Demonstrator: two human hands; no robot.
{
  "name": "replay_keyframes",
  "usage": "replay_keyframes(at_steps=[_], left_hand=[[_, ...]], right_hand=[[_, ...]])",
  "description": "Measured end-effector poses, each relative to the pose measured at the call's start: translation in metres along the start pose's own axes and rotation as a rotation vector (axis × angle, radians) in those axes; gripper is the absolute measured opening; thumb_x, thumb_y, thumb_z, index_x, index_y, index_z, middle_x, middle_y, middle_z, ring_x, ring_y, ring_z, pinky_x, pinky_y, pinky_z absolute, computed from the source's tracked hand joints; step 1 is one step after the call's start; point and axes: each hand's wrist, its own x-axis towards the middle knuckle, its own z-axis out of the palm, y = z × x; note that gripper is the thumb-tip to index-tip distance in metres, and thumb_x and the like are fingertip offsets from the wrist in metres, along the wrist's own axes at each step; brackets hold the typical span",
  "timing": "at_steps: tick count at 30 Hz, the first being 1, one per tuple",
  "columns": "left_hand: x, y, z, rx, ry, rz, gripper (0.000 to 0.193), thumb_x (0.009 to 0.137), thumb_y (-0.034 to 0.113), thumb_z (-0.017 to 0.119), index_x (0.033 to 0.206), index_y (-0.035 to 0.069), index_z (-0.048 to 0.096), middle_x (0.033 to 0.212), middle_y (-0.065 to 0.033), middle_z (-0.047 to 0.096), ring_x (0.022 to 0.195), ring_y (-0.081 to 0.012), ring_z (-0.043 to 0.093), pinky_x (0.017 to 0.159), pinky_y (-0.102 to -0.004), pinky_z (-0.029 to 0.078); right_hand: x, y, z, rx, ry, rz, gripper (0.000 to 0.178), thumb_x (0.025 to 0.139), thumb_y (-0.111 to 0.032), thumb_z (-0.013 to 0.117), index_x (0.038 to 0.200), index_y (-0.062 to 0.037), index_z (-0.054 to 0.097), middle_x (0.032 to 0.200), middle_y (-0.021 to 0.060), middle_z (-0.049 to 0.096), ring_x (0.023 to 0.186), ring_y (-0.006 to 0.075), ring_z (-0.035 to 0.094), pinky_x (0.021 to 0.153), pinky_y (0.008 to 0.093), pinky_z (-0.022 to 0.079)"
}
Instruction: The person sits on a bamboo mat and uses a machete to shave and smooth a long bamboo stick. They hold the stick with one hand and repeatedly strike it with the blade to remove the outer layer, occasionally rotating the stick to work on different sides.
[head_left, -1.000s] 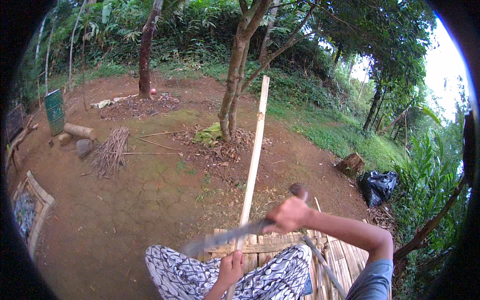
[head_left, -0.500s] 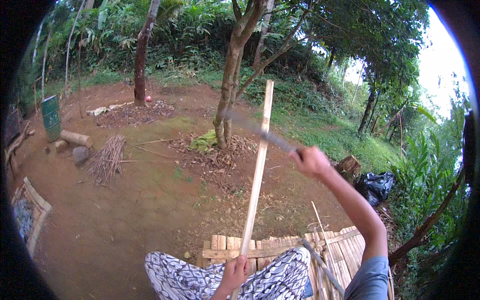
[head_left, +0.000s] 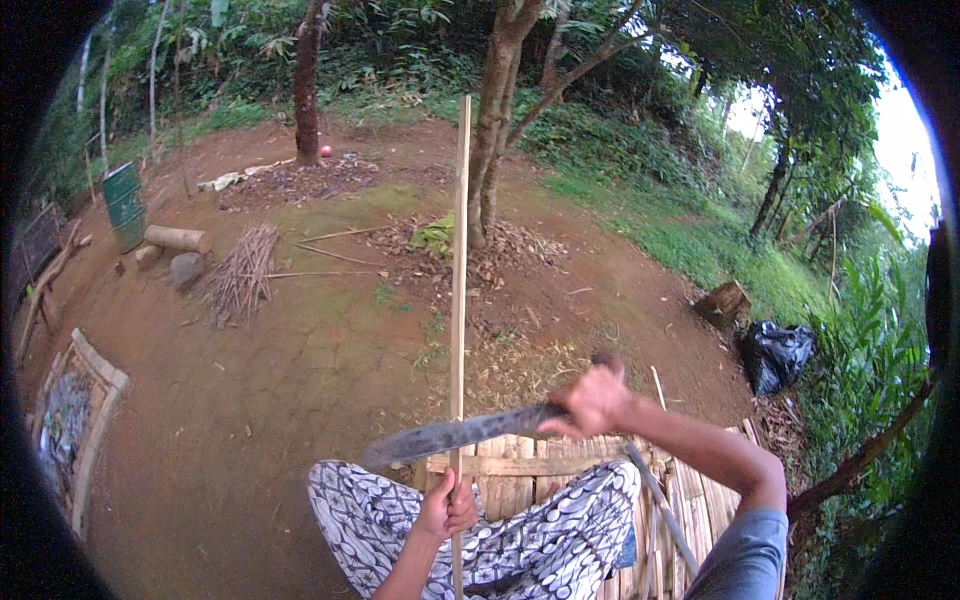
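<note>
My left hand (head_left: 447, 506) is wrapped round a long, pale bamboo strip (head_left: 461, 270), which stands nearly upright between my knees. Its lower end runs down out of view. My right hand (head_left: 592, 400) grips the handle of a machete (head_left: 470, 431). The dark, wide blade points left and crosses the strip just above my left fist; whether its edge touches the strip I cannot tell. Patterned black-and-white cloth (head_left: 540, 520) covers my crossed legs.
I sit on a slatted bamboo platform (head_left: 505, 466), with a grey pole (head_left: 662, 508) lying to the right. Beyond are a tree (head_left: 488, 150), a stick pile (head_left: 245, 275), a green drum (head_left: 124, 207), a stump (head_left: 722, 304) and a black plastic bag (head_left: 776, 356).
My right hand has brought the machete down along the strip, from its upper part to just above my left fist. The strip has swung from leaning right to nearly upright.
</note>
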Motion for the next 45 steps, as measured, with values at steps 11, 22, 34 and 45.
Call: replay_keyframes(at_steps=[11, 22, 34, 45], left_hand=[[0.017, -0.017, 0.019, 0.139, 0.252, -0.122, 0.054, 0.09, 0.056, 0.036, 0.059, 0.012, 0.037, 0.041, 0.0052, 0.023, 0.03, -0.0069, 0.021, 0.028, -0.0224, 0.019], [0.022, -0.019, 0.005, 0.119, 0.111, -0.128, 0.051, 0.093, 0.053, 0.031, 0.065, 0.011, 0.039, 0.043, 0.0056, 0.022, 0.03, -0.006, 0.019, 0.028, -0.0213, 0.018], [0.031, -0.019, 0.027, 0.304, 0.204, -0.115, 0.054, 0.091, 0.055, 0.031, 0.062, 0.011, 0.039, 0.042, 0.0049, 0.022, 0.03, -0.0074, 0.021, 0.028, -0.0226, 0.02], [0.019, -0.017, -0.008, -0.125, -0.204, -0.076, 0.051, 0.092, 0.053, 0.033, 0.063, 0.011, 0.038, 0.04, 0.0066, 0.024, 0.027, -0.0046, 0.021, 0.027, -0.02, 0.018]], right_hand=[[0.006, 0.005, 0.002, -0.007, 0.281, -0.033, 0.051, 0.082, -0.059, 0.044, 0.077, -0.0113, 0.062, 0.054, 0.006, 0.056, 0.045, 0.0232, 0.057, 0.04, 0.0382, 0.044], [-0.003, -0.051, 0.021, 0.043, 0.152, -0.196, 0.061, 0.083, -0.067, 0.033, 0.089, -0.0135, 0.062, 0.054, 0.0082, 0.055, 0.044, 0.022, 0.055, 0.043, 0.0401, 0.047], [0.029, 0.086, -0.015, 0.561, 0.529, 0.618, 0.061, 0.089, -0.052, 0.04, 0.071, 0.0013, 0.063, 0.06, 0.0241, 0.058, 0.057, 0.0347, 0.062, 0.058, 0.0457, 0.048], [0.015, -0.008, 0.024, -0.018, 0.324, -0.072, 0.058, 0.081, -0.064, 0.041, 0.072, -0.0096, 0.06, 0.05, 0.0064, 0.054, 0.04, 0.0208, 0.052, 0.041, 0.0337, 0.044]])
